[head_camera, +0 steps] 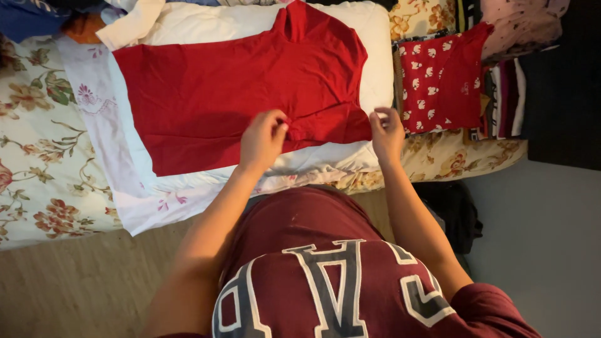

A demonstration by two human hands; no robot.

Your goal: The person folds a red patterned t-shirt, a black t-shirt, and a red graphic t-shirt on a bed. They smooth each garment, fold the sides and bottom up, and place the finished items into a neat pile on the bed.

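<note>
Head view: my left hand pinches the red shirt sleeve; my right hand seemingly pinches its edge, keeping it flat on the bed.

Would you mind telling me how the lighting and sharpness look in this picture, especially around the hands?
Head view: warm indoor light; the red shirt is evenly lit and sharp; left hand and right hand are slightly soft at the fingers; the right edge falls into dark shadow; no glare.
</note>
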